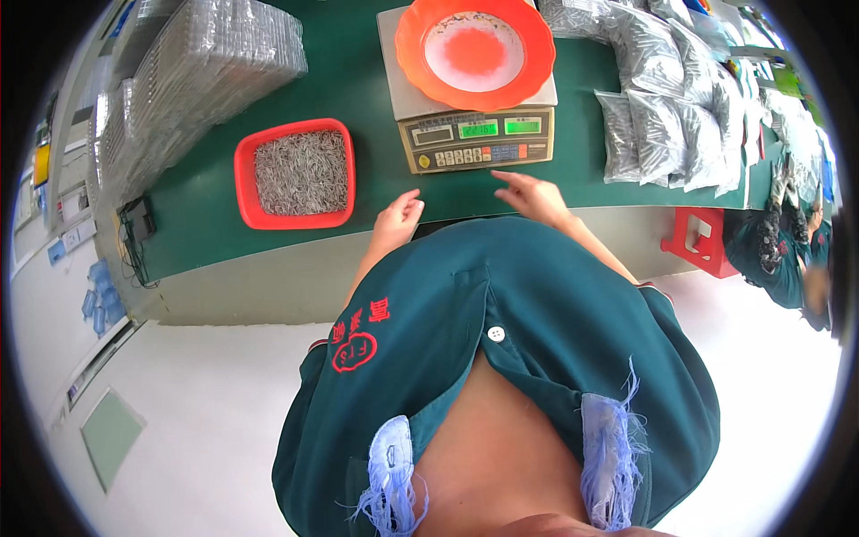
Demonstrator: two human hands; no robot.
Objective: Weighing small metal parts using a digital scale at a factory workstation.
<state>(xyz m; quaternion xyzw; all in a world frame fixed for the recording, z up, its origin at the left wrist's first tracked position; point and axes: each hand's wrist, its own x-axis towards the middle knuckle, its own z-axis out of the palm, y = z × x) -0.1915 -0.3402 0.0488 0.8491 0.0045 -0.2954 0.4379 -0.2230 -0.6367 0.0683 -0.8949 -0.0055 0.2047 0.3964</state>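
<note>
My left hand is at the table's near edge, between a red basin and a digital scale. Its fingers are loosely bent and slightly apart, with nothing visible in them. My right hand is just in front of the scale, its index finger stretched toward the left and the others partly bent; it holds nothing. On the scale's plate rests an orange-red scalloped bowl with a pale bottom and small specks inside. The square red basin, left of my hands, is filled with small, thin metal pieces.
Clear plastic trays are stacked at the far left of the green table. Several clear bags of metal parts lie at the right. A red stool stands below the right edge, near another person.
</note>
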